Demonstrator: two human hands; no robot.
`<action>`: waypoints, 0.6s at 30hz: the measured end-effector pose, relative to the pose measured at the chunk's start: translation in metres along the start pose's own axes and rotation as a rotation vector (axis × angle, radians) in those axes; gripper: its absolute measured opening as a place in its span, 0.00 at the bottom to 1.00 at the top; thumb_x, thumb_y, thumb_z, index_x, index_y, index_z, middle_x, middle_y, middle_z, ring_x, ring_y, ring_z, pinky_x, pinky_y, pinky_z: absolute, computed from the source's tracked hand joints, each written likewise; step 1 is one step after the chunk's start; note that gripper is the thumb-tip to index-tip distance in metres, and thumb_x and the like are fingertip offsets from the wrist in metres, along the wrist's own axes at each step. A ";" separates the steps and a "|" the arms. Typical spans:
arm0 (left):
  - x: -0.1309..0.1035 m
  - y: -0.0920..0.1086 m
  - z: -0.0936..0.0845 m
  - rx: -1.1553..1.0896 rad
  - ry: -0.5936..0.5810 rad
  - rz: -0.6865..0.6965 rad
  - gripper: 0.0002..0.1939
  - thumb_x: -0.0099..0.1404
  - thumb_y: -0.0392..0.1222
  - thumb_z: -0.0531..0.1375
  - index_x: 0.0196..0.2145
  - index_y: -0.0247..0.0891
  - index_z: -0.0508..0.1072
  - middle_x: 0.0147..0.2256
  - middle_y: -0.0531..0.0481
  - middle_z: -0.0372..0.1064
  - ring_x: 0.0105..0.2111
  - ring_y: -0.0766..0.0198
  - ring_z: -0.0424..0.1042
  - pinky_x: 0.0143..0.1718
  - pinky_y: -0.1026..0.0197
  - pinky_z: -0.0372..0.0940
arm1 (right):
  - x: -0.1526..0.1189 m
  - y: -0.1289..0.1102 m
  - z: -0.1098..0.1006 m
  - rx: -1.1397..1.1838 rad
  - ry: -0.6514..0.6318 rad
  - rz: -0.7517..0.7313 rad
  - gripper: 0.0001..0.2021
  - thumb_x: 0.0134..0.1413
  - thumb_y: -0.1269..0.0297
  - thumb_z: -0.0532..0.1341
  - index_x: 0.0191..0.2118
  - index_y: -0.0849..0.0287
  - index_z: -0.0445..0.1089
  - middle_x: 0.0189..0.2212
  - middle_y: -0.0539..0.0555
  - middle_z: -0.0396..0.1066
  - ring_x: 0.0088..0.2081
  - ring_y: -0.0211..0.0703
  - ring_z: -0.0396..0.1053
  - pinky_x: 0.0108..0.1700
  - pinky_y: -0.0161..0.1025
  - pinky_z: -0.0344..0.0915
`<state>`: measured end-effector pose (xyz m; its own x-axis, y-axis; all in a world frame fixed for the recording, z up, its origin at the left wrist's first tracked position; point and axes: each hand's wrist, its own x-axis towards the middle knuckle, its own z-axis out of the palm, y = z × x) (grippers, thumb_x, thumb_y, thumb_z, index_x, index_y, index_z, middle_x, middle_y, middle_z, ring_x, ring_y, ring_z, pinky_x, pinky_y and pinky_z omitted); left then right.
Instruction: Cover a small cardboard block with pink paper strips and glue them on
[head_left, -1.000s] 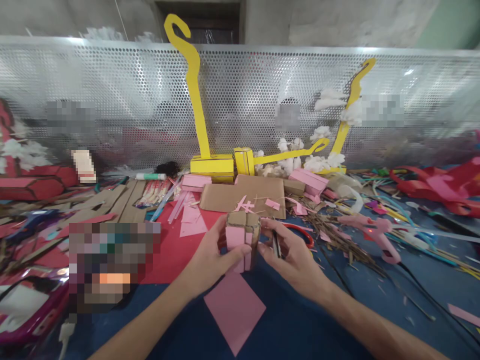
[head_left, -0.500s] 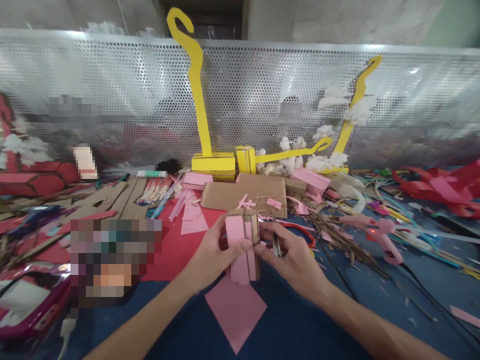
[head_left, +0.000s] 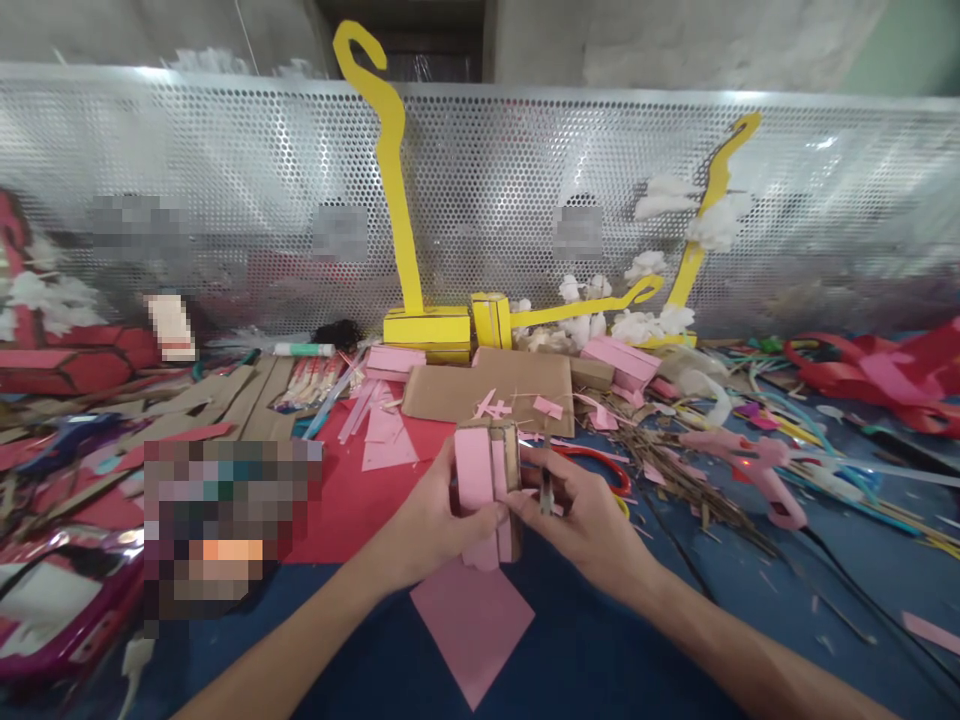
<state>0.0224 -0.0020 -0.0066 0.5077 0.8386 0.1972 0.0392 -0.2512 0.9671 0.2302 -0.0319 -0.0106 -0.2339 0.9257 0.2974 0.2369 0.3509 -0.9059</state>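
A small upright cardboard box, partly faced with pink paper strips, stands in front of me. My left hand is closed around its left side, the thumb pressed across the lower front. My right hand is closed too, with its thumb and fingertips against the box's right edge. Within those right fingers sits a slim metallic tool, upright and partly hidden, its kind unclear. Below the box a pink paper square lies cornerwise on the dark blue table.
Behind the box lie a brown cardboard piece and red paper. Red-handled scissors and a pink glue gun with a cord lie right. Yellow hooked models stand before a perforated metal panel.
My left thumb has slid slightly lower on the box. My right thumb and the metallic tool have shifted a little. The box has moved slightly right.
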 end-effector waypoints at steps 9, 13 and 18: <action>-0.002 0.004 0.001 0.024 -0.008 -0.010 0.30 0.65 0.43 0.65 0.61 0.41 0.59 0.59 0.41 0.67 0.58 0.47 0.68 0.54 0.50 0.69 | 0.000 0.002 0.000 -0.005 0.003 0.009 0.23 0.62 0.61 0.66 0.62 0.54 0.70 0.51 0.56 0.78 0.47 0.51 0.78 0.48 0.43 0.76; -0.001 0.007 0.002 0.034 -0.015 -0.020 0.29 0.66 0.43 0.65 0.60 0.40 0.60 0.60 0.40 0.66 0.58 0.47 0.68 0.53 0.51 0.69 | 0.000 0.003 0.000 -0.013 0.008 0.011 0.22 0.61 0.63 0.67 0.60 0.54 0.71 0.49 0.55 0.79 0.44 0.49 0.79 0.46 0.41 0.76; -0.002 0.006 0.001 0.040 -0.014 -0.013 0.30 0.66 0.43 0.65 0.62 0.40 0.59 0.59 0.41 0.68 0.57 0.48 0.69 0.55 0.51 0.68 | 0.000 0.004 -0.004 -0.077 0.035 -0.032 0.17 0.64 0.63 0.64 0.57 0.57 0.74 0.47 0.56 0.80 0.42 0.46 0.78 0.46 0.40 0.75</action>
<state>0.0228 -0.0057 -0.0018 0.5190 0.8351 0.1822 0.0804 -0.2599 0.9623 0.2348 -0.0302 -0.0128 -0.2100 0.9176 0.3375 0.3023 0.3892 -0.8702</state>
